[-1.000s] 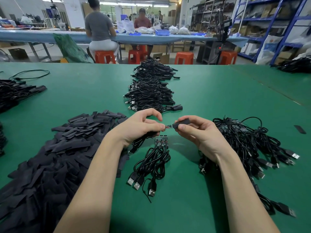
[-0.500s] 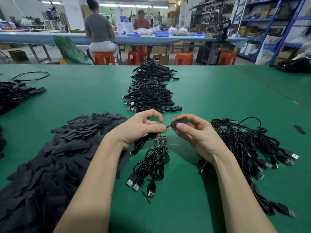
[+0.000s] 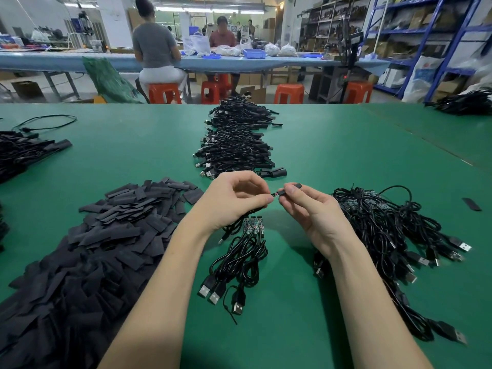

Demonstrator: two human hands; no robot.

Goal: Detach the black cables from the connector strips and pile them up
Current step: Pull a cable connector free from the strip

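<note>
— Black, that short sleeve point(image 3: 291, 188) pinched in the right hand point(image 3: 316, 217)?

— Yes, thumb and forefinger are closed on it, and its near end meets a tiny red-tipped piece point(image 3: 276, 194) at the fingertips of the left hand point(image 3: 231, 201).

— And the left, what does it hold?

— Its thumb and forefinger pinch the end of a black cable point(image 3: 249, 212), which runs down under the palm toward the table. Both hands are raised just above the green table point(image 3: 332, 155), fingertips almost touching.

— Where is the strip?

— A connector strip point(image 3: 253, 225) lies right below the hands, with a few black cables still on it, their loops and USB plugs point(image 3: 213, 292) trailing toward the person.

— Further out?

— On the right, just beside the right wrist, a tangled heap of cables on strips point(image 3: 386, 225). On the left, a broad spread of flat black sleeves point(image 3: 106, 235). Beyond the hands, two piles of loose cables point(image 3: 237, 147) in a row up the middle of the table. Far back, people sit on orange stools point(image 3: 162, 93) at another bench.
</note>
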